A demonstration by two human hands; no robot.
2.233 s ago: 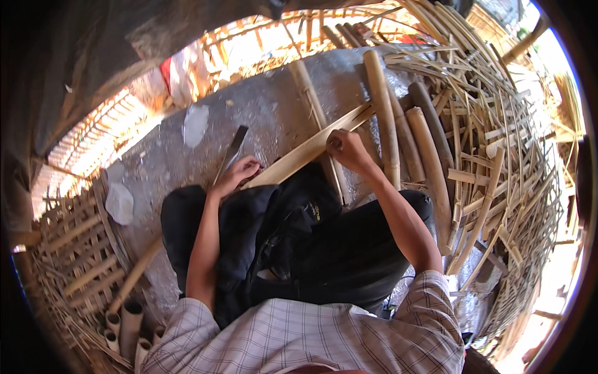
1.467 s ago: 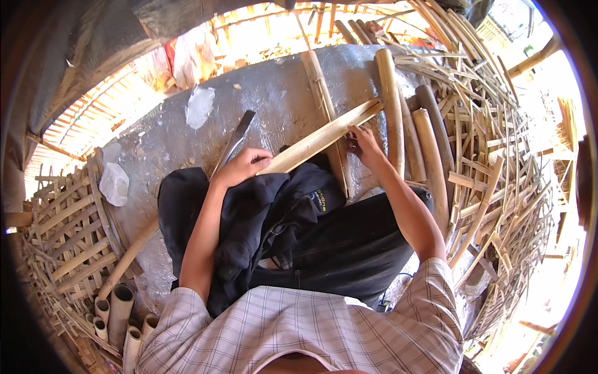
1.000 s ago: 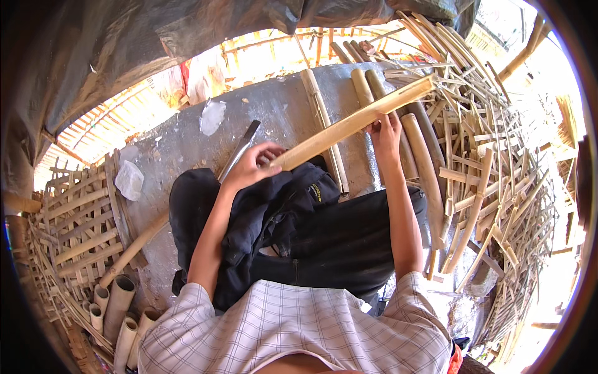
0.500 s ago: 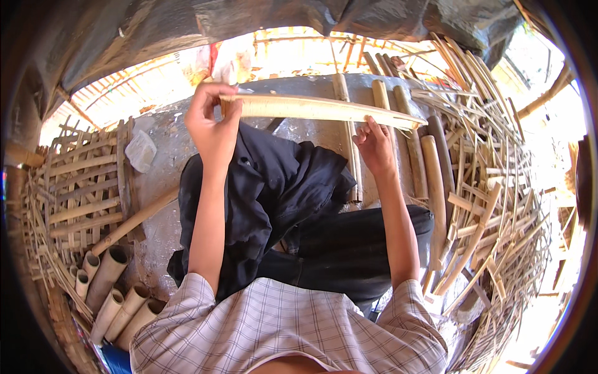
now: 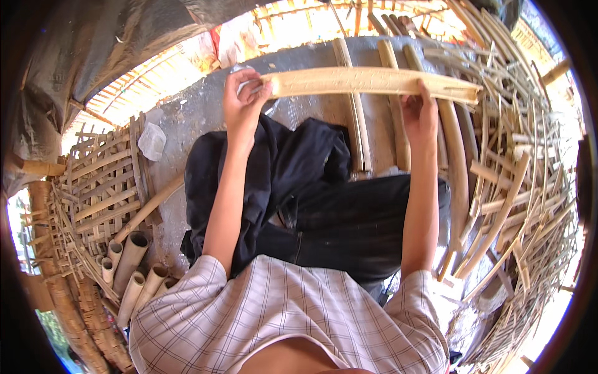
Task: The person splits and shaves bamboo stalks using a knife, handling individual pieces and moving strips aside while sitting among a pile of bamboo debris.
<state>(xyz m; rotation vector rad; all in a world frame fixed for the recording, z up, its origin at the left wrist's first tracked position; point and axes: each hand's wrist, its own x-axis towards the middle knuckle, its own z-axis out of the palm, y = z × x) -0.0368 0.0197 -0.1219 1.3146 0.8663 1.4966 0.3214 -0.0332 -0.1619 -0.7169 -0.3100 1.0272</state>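
A long pale strip of split bamboo [image 5: 349, 81] is held up crosswise above my crossed legs [image 5: 299, 218], in both hands. Its hollow, lighter face shows, and the right end is split and ragged. My left hand [image 5: 244, 103] grips the left end, thumb against the near edge. My right hand [image 5: 421, 113] pinches the strip a little short of the right end, with some fingers curled below it. Beneath the strip, whole bamboo poles [image 5: 355, 124] lie on the grey ground.
Woven bamboo lattice [image 5: 103, 181] stands at the left, beside cut bamboo tubes [image 5: 132, 262] and a leaning stick [image 5: 152, 206]. A pale stone [image 5: 152, 142] lies close by. Loose split strips [image 5: 517, 206] pile up along the right. Dark sheeting [image 5: 124, 43] hangs at the upper left.
Both hands have shifted right with the bamboo strip, and it has turned so more of its inner face shows. My right hand's grip looks fuller. The whole view has tilted too.
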